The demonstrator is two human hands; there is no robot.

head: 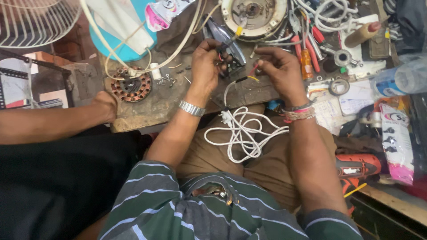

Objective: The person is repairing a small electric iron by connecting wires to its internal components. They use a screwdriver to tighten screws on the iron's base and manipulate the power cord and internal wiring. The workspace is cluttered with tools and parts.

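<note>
Over the cluttered counter [147,106], the left hand [205,60] has its grip pinched on the coloured wire ends [221,55] beside a dark appliance part [231,42], and the right hand [278,66] has its grip closed on a red lead [253,70]. Both leads run into the white cord [242,133], which lies coiled in the lap. The wire ends look bared but not yet joined. A co-worker's hand [106,106] rests at the counter edge near a copper winding [131,86].

Pink-and-white pouch [165,12] at top centre, larger pink-and-white printed pouch [396,140] by the right edge
</note>
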